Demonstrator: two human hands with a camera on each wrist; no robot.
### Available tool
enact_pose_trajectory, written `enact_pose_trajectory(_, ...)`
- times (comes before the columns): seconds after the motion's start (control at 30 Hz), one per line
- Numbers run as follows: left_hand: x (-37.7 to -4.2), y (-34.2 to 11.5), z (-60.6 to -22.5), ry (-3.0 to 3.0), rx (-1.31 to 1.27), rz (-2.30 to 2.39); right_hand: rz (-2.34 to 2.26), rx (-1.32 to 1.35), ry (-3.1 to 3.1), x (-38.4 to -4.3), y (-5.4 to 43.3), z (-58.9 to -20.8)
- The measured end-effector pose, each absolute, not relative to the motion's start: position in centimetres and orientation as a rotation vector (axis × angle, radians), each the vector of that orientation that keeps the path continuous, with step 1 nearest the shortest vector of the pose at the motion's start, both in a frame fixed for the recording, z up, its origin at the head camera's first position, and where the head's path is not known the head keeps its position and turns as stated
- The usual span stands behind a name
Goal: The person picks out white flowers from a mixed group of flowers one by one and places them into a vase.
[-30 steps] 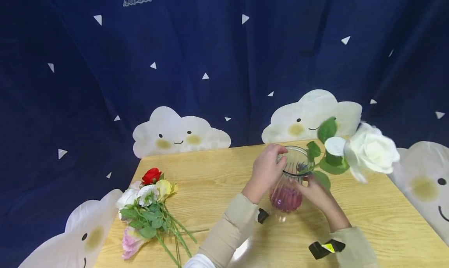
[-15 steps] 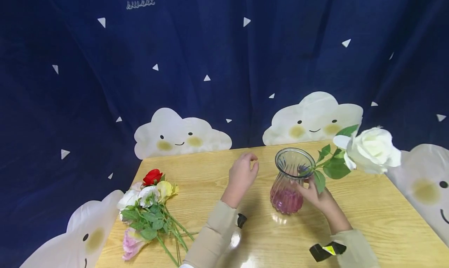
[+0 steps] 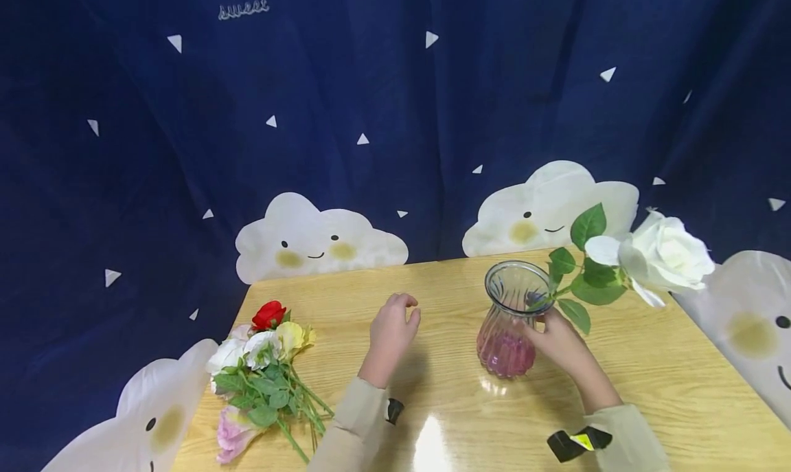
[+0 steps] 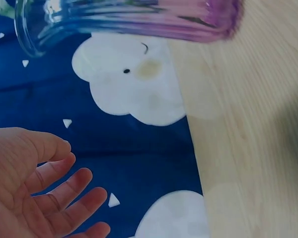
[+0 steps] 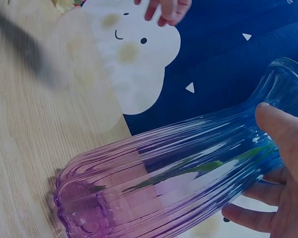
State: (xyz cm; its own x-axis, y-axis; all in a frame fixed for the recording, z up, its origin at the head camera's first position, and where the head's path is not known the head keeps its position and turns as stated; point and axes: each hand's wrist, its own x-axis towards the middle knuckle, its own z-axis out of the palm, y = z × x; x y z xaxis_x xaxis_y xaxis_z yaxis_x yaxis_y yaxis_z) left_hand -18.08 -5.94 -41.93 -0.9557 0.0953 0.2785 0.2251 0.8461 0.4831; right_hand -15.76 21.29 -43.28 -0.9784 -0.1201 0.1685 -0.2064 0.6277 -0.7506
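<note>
A ribbed glass vase (image 3: 505, 352), clear bluish at the rim and pink at the base, stands upright on the right half of the table. My right hand (image 3: 561, 345) grips its neck, thumb on one side and fingers on the other, as the right wrist view shows. One white rose (image 3: 667, 253) stands in the vase, leaning far out to the right; its green stem (image 5: 203, 167) shows through the glass. Left of the vase, my left hand (image 3: 391, 338) is above the table with relaxed fingers and an empty palm (image 4: 20, 183).
At the left of the wooden table (image 3: 457, 417) lies a bunch of loose flowers: a red rose (image 3: 268, 315), a yellow bloom (image 3: 293, 339), several white ones and a pink one (image 3: 235, 433), stems pointing toward the front. A dark blue cloud-patterned curtain (image 3: 371, 80) hangs behind.
My left hand has let go of the vase rim and moved left, toward the flower bunch. The right hand stays on the vase neck; the white rose has swayed slightly.
</note>
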Motion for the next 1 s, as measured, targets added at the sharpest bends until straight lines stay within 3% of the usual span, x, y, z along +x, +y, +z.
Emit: enact_pose_trajectory(1.0,-14.3,-17.0,-46.3,-2.802,0.106,-0.684,1.286,0.26,-2.73,-15.8,21.4,-43.5)
